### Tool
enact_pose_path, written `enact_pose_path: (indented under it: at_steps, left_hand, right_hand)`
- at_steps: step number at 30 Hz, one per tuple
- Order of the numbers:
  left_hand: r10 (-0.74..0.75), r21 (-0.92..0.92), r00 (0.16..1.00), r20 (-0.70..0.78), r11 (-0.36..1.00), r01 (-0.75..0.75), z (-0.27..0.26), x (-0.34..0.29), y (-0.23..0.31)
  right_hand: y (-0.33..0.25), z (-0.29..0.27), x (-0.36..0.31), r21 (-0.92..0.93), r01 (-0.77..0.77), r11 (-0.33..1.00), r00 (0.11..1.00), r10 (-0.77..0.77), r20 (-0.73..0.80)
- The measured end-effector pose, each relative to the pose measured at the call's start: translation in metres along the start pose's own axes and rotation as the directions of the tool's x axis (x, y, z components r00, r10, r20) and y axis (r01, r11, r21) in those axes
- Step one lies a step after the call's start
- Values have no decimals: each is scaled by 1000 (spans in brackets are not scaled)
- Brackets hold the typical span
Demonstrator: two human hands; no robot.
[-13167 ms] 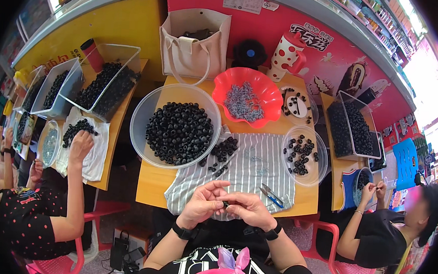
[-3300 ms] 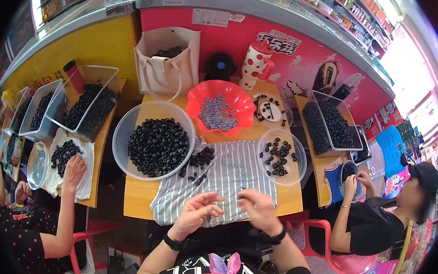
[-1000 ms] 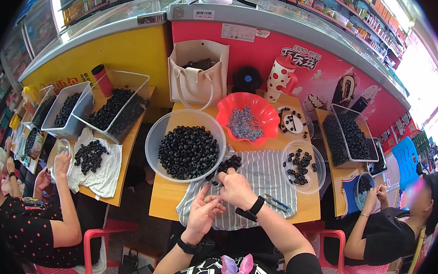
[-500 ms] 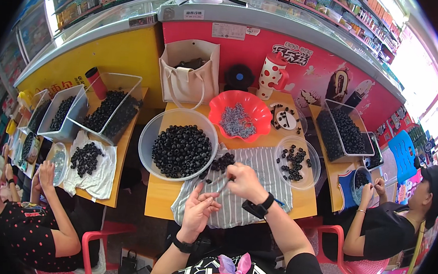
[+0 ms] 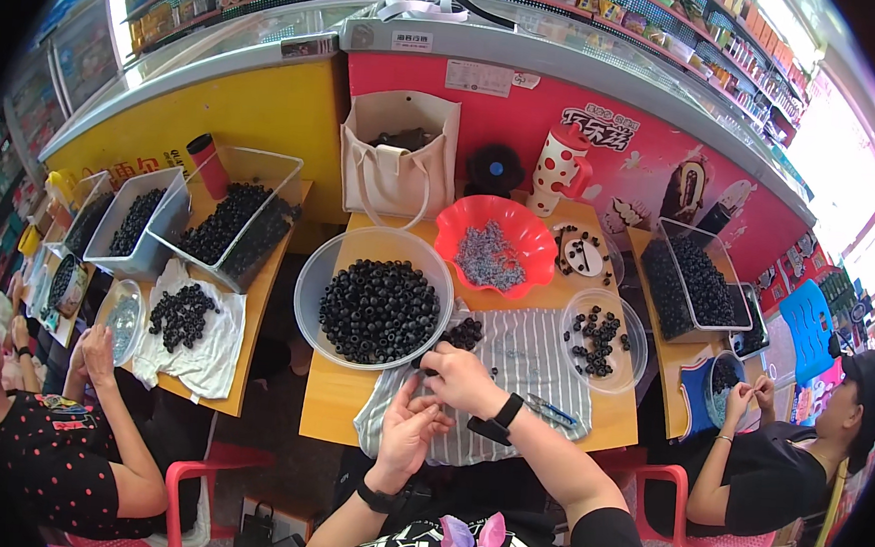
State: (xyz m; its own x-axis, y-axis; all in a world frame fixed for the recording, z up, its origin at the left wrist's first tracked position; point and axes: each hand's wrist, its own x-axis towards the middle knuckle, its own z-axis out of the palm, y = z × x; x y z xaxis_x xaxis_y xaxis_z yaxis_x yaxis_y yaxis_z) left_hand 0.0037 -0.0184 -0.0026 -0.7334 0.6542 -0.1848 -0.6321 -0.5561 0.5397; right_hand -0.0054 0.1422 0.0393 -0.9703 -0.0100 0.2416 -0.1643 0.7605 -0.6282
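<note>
My right hand rests on the striped cloth, its fingers pinched on a small black piece at the near edge of a little pile of black pieces. Just below it my left hand is held palm up with the fingers apart, and I see nothing in it. A large clear bowl full of black ring-shaped pieces stands to the left of the pile. Behind the cloth stands a red wavy bowl of small grey parts. A small clear bowl with several black pieces sits to the right.
A slim blue-tipped tool lies on the cloth by my right wrist. At the back are a cream tote bag and a spotted mug. A person on the left and a person on the right work at side tables with clear bins of black pieces.
My right hand left my left hand, reached forward to the small black pile, and has now drawn back a little toward me. My left hand stayed low, palm up.
</note>
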Motion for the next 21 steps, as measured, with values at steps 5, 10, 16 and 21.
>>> enact_pose_path:
  at_steps: [5, 10, 16, 21]
  left_hand:
    - [39, 41, 999, -17, 998, -38, 4, -3, -1]
    - [27, 47, 999, -46, 999, -25, 4, -5, 3]
    - [19, 70, 1000, -23, 997, -17, 6, -3, 5]
    - [23, 59, 1000, 4, 998, -23, 7, -4, 5]
  right_hand:
    - [7, 12, 6, -85, -6, 996, 998, 11, 60]
    - [-5, -19, -2, -23, -10, 1000, 998, 9, -67]
    - [26, -47, -31, -154, -211, 965, 977, 214, 2]
    - [13, -51, -25, -104, -214, 971, 976, 208, -60]
